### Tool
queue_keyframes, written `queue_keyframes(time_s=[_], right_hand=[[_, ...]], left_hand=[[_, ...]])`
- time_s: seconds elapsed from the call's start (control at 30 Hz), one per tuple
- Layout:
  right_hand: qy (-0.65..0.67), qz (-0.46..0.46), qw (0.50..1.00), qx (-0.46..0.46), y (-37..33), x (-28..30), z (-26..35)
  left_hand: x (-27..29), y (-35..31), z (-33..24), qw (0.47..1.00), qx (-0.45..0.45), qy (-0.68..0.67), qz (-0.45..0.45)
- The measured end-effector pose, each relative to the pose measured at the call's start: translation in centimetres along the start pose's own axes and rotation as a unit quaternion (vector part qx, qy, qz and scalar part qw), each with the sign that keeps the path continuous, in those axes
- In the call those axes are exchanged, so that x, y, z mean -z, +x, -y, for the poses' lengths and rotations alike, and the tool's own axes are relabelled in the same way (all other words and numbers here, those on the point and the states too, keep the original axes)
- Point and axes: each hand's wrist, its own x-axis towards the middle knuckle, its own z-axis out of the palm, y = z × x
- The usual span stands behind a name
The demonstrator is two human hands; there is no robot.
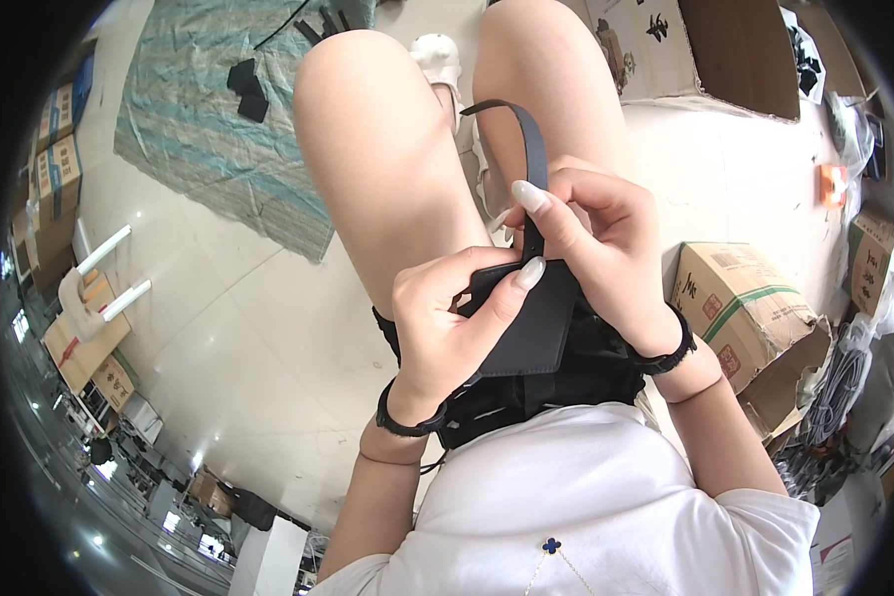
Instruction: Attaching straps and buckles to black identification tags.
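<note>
Pale floor (258, 348), cartons (735, 303), perhaps cables (832, 397); fingers (507, 298) hold black piece (526, 333)

A panel (526, 333) lies over the lap (601, 372) between left hand (447, 316) and right hand (601, 230), a strap (534, 154) extending forward from its far edge. Ahead left, a sheet (189, 139) on the floor (238, 338) bears small pieces (252, 106); rightward sits a near carton (740, 298), with a far carton (740, 50) ahead.

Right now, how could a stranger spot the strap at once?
Start at the bare thighs, upper middle, then find the left hand and right hand close together. The dark strap arches up from the right hand's pinch, narrow and curved, unlike the wide, flat black panel below.
</note>
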Motion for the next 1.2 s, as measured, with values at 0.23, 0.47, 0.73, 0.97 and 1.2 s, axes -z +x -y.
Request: queue_keyframes(time_s=[0.23,0.47,0.73,0.97,1.2], right_hand=[[-0.048,-0.089,0.995,0.018,2.6,4.0,0.2],[-0.272,-0.147,0.95,-0.046,11.1,14.9,-9.3],[-0.353,-0.025,0.927,-0.126,26.9,10.6,-27.5],[-0.575,-0.038,0.807,-0.125,33.1,9.8,-36.6],[-0.611,-0.079,0.786,-0.044,33.1,13.5,-34.0]], left_hand=[[2.9,0.9,-1.4,0.992,0.086,-0.086,-0.045],[7.7,7.6,-6.0,0.968,-0.011,-0.23,-0.099],[8.7,17.4,-6.7,0.974,0.043,-0.223,0.015],[7.0,17.2,-4.4,0.966,0.083,-0.208,0.129],[4.6,16.9,-5.9,0.946,-0.021,-0.287,0.15]])
